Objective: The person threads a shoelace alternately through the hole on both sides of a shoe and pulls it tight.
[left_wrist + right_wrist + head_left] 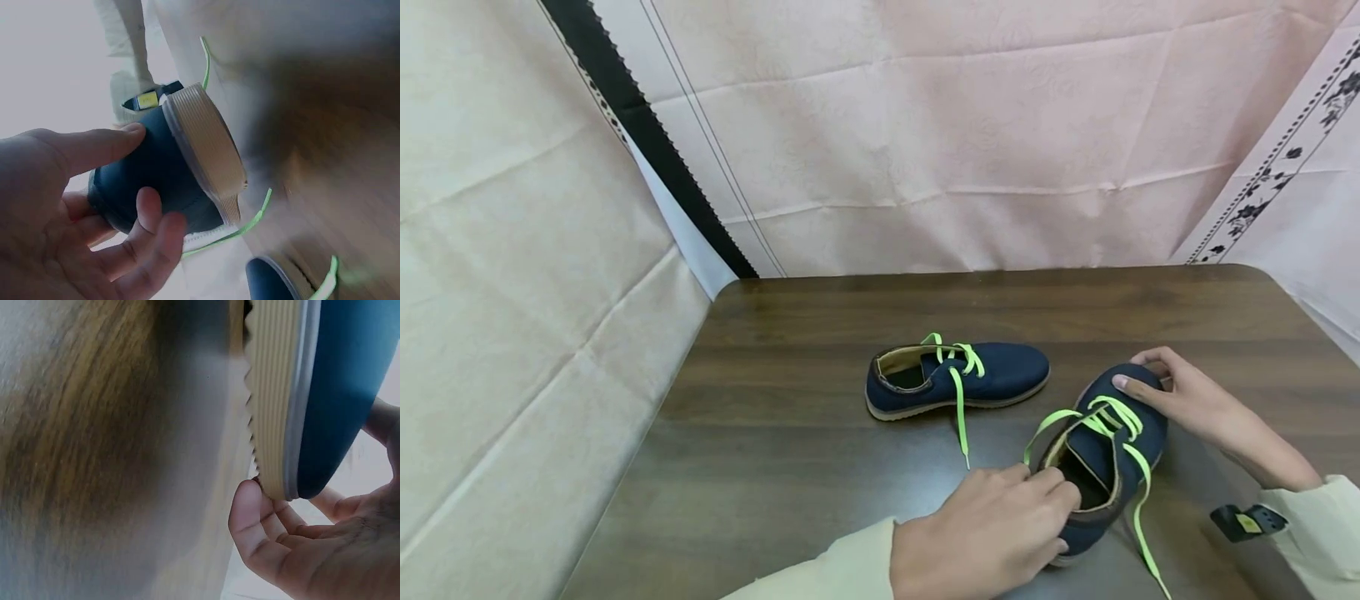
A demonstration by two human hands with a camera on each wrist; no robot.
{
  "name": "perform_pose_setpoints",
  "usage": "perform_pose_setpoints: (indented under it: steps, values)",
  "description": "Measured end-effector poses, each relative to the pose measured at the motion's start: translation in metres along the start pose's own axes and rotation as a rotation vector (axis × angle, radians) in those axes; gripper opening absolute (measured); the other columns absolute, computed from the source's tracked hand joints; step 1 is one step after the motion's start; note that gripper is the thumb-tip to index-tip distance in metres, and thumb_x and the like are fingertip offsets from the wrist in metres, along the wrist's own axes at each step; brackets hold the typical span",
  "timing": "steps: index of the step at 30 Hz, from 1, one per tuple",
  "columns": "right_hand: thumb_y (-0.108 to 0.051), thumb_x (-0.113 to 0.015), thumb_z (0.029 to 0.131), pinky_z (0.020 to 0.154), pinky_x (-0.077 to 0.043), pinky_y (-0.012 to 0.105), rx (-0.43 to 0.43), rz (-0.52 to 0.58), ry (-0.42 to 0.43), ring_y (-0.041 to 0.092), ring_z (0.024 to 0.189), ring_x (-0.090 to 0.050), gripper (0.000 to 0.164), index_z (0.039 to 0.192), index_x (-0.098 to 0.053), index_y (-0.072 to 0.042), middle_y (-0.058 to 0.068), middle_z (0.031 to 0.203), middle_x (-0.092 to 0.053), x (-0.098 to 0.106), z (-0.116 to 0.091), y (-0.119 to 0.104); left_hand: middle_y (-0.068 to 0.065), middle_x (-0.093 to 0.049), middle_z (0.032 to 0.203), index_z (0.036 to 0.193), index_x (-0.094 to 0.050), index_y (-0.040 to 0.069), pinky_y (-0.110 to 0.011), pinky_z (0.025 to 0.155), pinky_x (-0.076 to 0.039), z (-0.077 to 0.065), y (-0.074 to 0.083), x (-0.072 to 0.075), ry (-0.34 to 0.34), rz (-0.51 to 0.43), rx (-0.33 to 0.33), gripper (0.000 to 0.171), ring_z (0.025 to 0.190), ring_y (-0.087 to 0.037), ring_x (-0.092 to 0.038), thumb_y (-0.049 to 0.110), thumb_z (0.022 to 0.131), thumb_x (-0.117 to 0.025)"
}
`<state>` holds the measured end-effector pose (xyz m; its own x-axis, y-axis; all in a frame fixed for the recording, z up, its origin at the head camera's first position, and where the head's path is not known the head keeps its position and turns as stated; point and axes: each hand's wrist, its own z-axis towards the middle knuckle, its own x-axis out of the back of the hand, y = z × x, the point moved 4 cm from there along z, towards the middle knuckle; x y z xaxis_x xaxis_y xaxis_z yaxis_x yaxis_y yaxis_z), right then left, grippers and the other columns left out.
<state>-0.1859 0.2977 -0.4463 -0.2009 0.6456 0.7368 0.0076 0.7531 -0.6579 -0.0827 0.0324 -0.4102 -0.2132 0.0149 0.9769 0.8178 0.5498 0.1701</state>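
Observation:
A navy shoe with bright green laces (1142, 417) is held between both hands over the right part of the table. At the heel, my left hand (992, 525) grips the collar, fingers over the rim and thumb on the outside of the heel counter (156, 162). My right hand (1195, 400) holds the toe, thumb on the upper and fingers curled under the ridged tan sole (275, 406). The laces hang loose on both sides of the opening. Its mate, a second navy shoe (1007, 371), rests on the table further back, toe pointing right, one untied lace trailing forward.
The dark wooden table (760, 433) has rounded far corners. Pale cloth (962, 150) hangs behind it, and more cloth (535, 292) covers the left side. A black device with a yellow label (1247, 522) sits at the right wrist.

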Motion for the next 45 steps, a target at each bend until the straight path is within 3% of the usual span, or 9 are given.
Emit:
perform_pose_setpoints:
  steps: [3, 8, 13, 20, 25, 30, 35, 39, 45]
  values:
    - [-0.039, -0.055, 0.102, 0.069, -0.049, 0.032, -0.002, 0.001, 0.008, 0.038, 0.102, -0.055, 0.060, 0.134, -0.035, 0.008, 0.031, 0.119, -0.050, -0.003, -0.003, -0.003, 0.018, -0.054, 0.103, 0.118, -0.058, 0.031, -0.017, 0.061, -0.043, -0.008, -0.011, 0.001, 0.014, -0.055, 0.048, 0.027, 0.082, -0.002, -0.044, 0.040, 0.095, -0.067]
    - [-0.037, -0.055, 0.102, 0.065, -0.053, 0.031, 0.000, 0.039, -0.011, 0.029, 0.094, -0.057, 0.058, 0.131, -0.033, 0.008, 0.030, 0.117, -0.048, -0.011, -0.008, -0.008, 0.014, -0.053, 0.094, 0.102, -0.059, 0.026, -0.016, 0.061, -0.034, -0.026, -0.027, 0.006, 0.136, -0.013, 0.052, 0.021, 0.078, -0.007, -0.038, 0.023, 0.086, -0.072]
    - [-0.028, -0.062, 0.100, 0.068, -0.048, 0.028, 0.132, 0.012, -0.037, 0.029, 0.099, -0.052, 0.057, 0.139, -0.035, 0.002, 0.030, 0.121, -0.047, -0.015, -0.012, -0.017, 0.012, -0.052, 0.092, 0.098, -0.060, 0.023, -0.016, 0.063, -0.032, -0.036, -0.040, 0.011, 0.210, -0.028, 0.049, 0.025, 0.078, -0.008, -0.037, 0.017, 0.076, -0.072]
    - [-0.022, -0.086, 0.079, 0.069, -0.046, 0.024, 0.263, 0.021, -0.123, 0.026, 0.100, -0.039, 0.087, 0.145, -0.032, -0.004, 0.023, 0.127, -0.026, -0.022, -0.022, -0.021, 0.016, -0.047, 0.093, 0.097, -0.057, 0.026, -0.016, 0.063, -0.037, -0.047, -0.061, 0.014, 0.218, -0.154, 0.082, 0.028, 0.082, -0.007, -0.039, 0.016, 0.075, -0.071]
    - [-0.036, -0.093, 0.066, 0.068, -0.046, 0.023, 0.348, -0.050, -0.094, 0.011, 0.098, -0.043, 0.102, 0.144, -0.035, -0.004, 0.021, 0.137, -0.031, -0.027, -0.025, -0.020, 0.015, -0.048, 0.104, 0.098, -0.058, 0.024, -0.017, 0.066, -0.038, -0.056, -0.073, 0.013, 0.302, -0.189, 0.082, 0.029, 0.088, -0.008, -0.039, 0.013, 0.074, -0.070]
    - [-0.047, -0.092, 0.062, 0.070, -0.046, 0.019, 0.428, -0.097, -0.019, 0.002, 0.096, -0.049, 0.102, 0.141, -0.041, -0.006, 0.013, 0.133, -0.048, -0.032, -0.029, -0.025, 0.005, -0.044, 0.128, 0.101, -0.062, 0.023, -0.015, 0.068, -0.042, -0.067, -0.085, 0.012, 0.403, -0.278, 0.145, 0.030, 0.095, -0.008, -0.043, 0.011, 0.076, -0.073]
    - [-0.070, -0.085, 0.054, 0.078, -0.049, 0.028, 0.423, -0.297, 0.113, 0.012, 0.104, -0.057, 0.101, 0.134, -0.052, -0.018, -0.005, 0.126, -0.054, -0.036, -0.029, -0.036, -0.001, -0.051, 0.123, 0.103, -0.066, 0.020, -0.016, 0.067, -0.045, -0.075, -0.098, 0.009, 0.369, -0.357, 0.216, 0.026, 0.089, -0.010, -0.049, 0.009, 0.081, -0.075]
    - [-0.086, -0.075, 0.045, 0.065, -0.051, 0.045, 0.360, -0.448, 0.156, 0.019, 0.091, -0.065, 0.105, 0.128, -0.055, -0.024, -0.007, 0.122, -0.058, -0.040, -0.030, -0.044, 0.002, -0.058, 0.117, 0.099, -0.066, 0.020, -0.023, 0.076, -0.051, -0.080, -0.108, 0.011, 0.339, -0.399, 0.222, 0.024, 0.093, -0.011, -0.056, 0.007, 0.082, -0.078]
    - [-0.090, -0.072, 0.045, 0.063, -0.049, 0.040, 0.344, -0.486, 0.139, 0.011, 0.078, -0.062, 0.107, 0.126, -0.057, -0.022, -0.007, 0.114, -0.060, -0.055, -0.027, -0.052, 0.006, -0.062, 0.117, 0.097, -0.067, 0.021, -0.035, 0.088, -0.054, -0.090, -0.123, 0.015, 0.293, -0.440, 0.266, 0.025, 0.106, -0.012, -0.062, 0.003, 0.084, -0.078]
